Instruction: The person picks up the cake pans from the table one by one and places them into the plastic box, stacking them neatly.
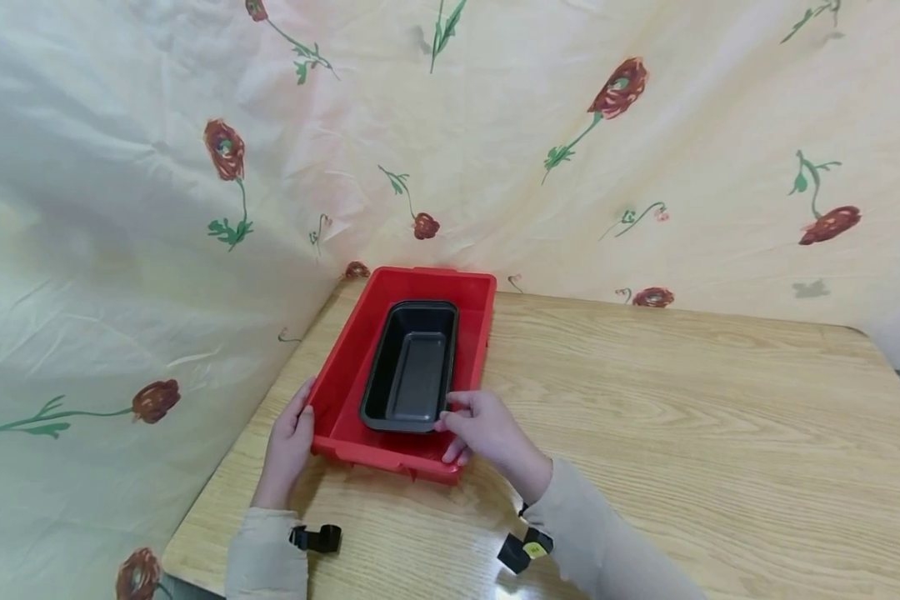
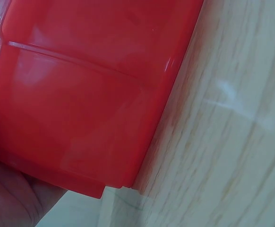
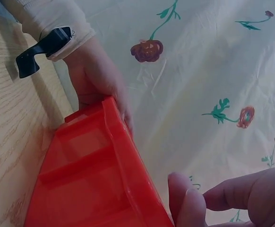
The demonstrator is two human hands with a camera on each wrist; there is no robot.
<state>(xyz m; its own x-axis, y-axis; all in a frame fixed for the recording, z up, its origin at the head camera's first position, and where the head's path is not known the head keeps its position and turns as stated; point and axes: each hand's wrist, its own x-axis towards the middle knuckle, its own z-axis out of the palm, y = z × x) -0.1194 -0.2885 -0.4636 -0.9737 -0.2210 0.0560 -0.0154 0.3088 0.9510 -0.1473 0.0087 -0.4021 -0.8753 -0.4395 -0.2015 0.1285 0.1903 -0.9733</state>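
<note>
A red plastic tray [image 1: 382,454] with raised walls stands on the wooden table, and a black loaf pan [image 1: 420,375] lies inside it, its hollow side up. My left hand [image 1: 288,442] grips the tray's near left corner, thumb on the rim; the left wrist view has that hand low at the left, against the tray's red wall [image 2: 71,123]. At the pan's near right corner, my right hand [image 1: 491,429] pinches the rim between thumb and fingers, with its lower fingers over the tray's near right corner. The right wrist view shows its bent fingers [image 3: 189,198] just above the tray rim.
The wooden table [image 1: 682,433] stretches off to the right. A curtain with red flowers [image 1: 495,150] hangs right behind the tray and along the left side of the table. Black camera mounts sit on the left wrist [image 1: 318,537] and right wrist [image 1: 525,550].
</note>
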